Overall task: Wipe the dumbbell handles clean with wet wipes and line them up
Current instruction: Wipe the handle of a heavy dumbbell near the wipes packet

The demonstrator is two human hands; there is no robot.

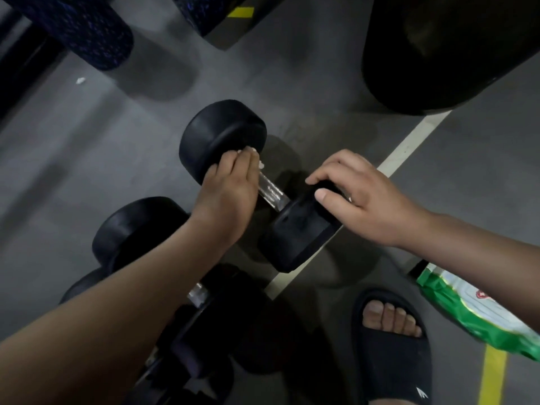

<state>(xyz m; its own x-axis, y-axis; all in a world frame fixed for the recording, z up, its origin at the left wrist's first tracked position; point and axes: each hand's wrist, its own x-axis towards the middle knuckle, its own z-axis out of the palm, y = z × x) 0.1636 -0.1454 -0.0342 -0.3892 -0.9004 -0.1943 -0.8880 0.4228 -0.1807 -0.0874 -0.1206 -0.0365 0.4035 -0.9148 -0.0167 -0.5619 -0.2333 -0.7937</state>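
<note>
Nearest to the person, a foot in a black slide sandal (391, 346) stands on the grey floor (87, 171). Just beside it lies a soft green and white pack of wet wipes (455, 305), crinkled and light.

At the lower left, other dumbbells (137, 226) lie side by side, partly hidden under the left forearm.

A little farther, the dumbbell (298, 232) in work lies on the floor, with its near head on a white line (409, 144). The heads are matte black, probably rubber, and the near one seems to have flat sides. The handle (271, 191) is bright metal with a knurled, rough surface.

The left hand (228, 188) is curled round the far end of the handle and presses a white wet wipe (254, 154) against it; only small bits of the wipe show at the fingertips. The right hand (359, 197) holds the near head, with fingers bent over its edge.

I judge the dumbbell heavy and fully stiff, so it is better to roll it or lift it by the handle, which may be slippery when wet.

Far behind stand a speckled foam roller (87, 30) and a large black bag (444, 48).
</note>
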